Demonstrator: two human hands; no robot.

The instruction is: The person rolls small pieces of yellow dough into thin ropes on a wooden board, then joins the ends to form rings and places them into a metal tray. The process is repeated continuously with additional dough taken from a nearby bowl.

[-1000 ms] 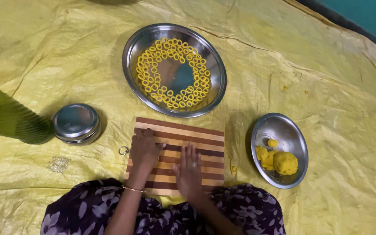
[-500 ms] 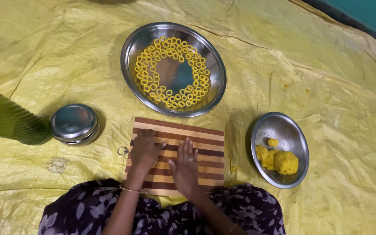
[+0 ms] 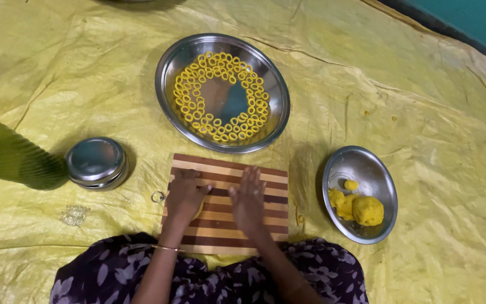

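A striped wooden board (image 3: 265, 180) lies in front of me on a yellow sheet. My left hand (image 3: 185, 195) rests on its left side, fingers curled, with a bit of yellow dough showing at its edge. Flat on the board's middle, palm down and fingers together, lies my right hand (image 3: 248, 200). What is under the right palm is hidden. Beyond the board stands a large steel plate (image 3: 167, 73) with several small yellow dough rings (image 3: 198, 112) laid in a circle.
A small steel bowl (image 3: 367, 163) at the right holds lumps of yellow dough (image 3: 367, 210). A lidded steel tin (image 3: 95, 161) and a green bottle (image 3: 12, 157) stand at the left. The crumpled yellow sheet (image 3: 434, 101) covers the floor. My patterned dark clothing fills the bottom edge.
My right hand has slid forward across the board, away from me. My left hand has hardly moved.
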